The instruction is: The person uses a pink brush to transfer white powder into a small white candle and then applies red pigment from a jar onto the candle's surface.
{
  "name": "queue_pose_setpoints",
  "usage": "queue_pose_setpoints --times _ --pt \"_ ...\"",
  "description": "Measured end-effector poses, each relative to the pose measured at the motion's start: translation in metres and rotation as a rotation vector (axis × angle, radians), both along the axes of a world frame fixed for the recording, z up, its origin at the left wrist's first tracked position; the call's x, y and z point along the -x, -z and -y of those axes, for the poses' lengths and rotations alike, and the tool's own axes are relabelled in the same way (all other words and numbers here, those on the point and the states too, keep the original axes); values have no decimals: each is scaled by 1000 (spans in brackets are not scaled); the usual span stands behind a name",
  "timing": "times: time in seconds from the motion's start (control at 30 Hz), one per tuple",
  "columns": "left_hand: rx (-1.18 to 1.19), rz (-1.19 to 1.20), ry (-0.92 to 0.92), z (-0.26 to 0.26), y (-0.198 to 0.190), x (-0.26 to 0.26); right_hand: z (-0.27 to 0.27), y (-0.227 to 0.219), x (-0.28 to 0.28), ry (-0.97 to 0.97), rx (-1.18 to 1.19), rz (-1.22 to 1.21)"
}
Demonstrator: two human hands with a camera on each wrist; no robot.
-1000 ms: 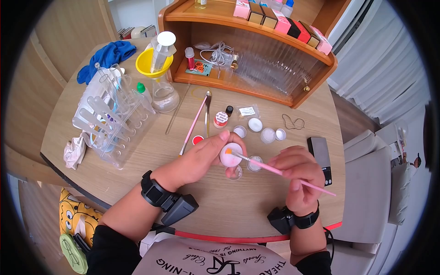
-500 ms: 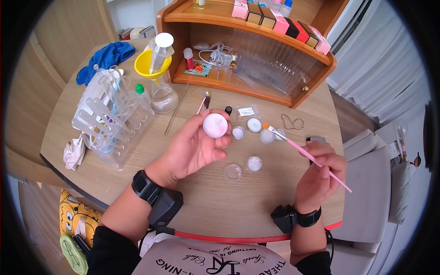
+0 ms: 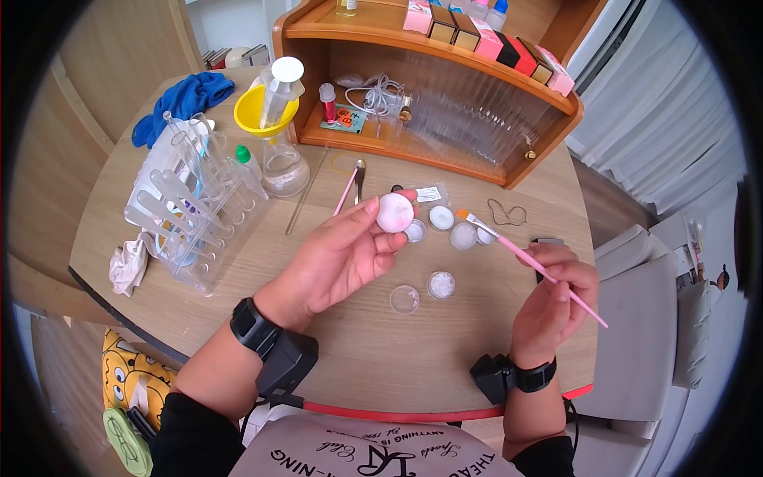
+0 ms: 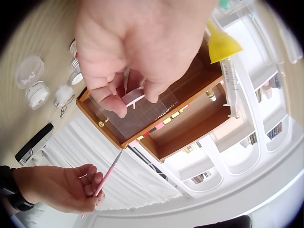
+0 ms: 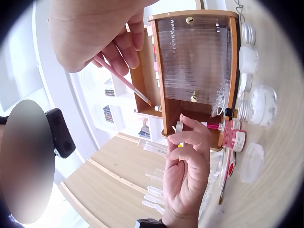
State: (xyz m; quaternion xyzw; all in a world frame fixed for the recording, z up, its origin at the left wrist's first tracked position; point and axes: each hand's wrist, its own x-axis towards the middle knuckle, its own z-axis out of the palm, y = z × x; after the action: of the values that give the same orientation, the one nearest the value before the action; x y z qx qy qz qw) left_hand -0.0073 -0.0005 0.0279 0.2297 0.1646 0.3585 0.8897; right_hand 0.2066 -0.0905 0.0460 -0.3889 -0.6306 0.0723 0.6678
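My left hand (image 3: 338,262) holds a small round lid (image 3: 395,212) between thumb and fingers, its white face smeared with pink and tilted up toward the head camera. From the right wrist view the lid (image 5: 179,127) shows a thin silvery rim. On the right, my right hand (image 3: 550,300) pinches a pink-handled paintbrush (image 3: 520,256) by the handle. Its flat orange bristles point left, apart from the lid. Below the hands on the table lie a small jar of white flakes (image 3: 441,285) and a clear shallow lid (image 3: 404,300) with pinkish bits in it.
Several small white pots and lids (image 3: 441,217) stand behind the hands. A wooden cabinet (image 3: 429,167) closes off the back. At left are a test tube rack (image 3: 208,258) and a flask (image 3: 286,168) under a yellow funnel (image 3: 253,107). A digital scale (image 3: 547,241) is partly hidden behind the right hand.
One second ago the brush tip lay on the lid's face. The right hand has since drawn the brush away to the right, and the left hand has lifted the lid toward the cabinet.
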Motion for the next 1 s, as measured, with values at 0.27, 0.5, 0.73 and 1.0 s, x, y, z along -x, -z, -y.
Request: queue_pose_setpoints --times 0.27,0.5,0.73,1.0 --pt "-152 44 199 3 11 3 -1 -3 7 -206 30 78" --pt "-190 5 273 7 17 1 -1 -4 10 -307 98 132" --pt "-205 -89 284 10 12 0 -1 -5 12 -267 98 180" --pt "-161 -134 229 11 9 0 0 -6 5 -229 19 123"
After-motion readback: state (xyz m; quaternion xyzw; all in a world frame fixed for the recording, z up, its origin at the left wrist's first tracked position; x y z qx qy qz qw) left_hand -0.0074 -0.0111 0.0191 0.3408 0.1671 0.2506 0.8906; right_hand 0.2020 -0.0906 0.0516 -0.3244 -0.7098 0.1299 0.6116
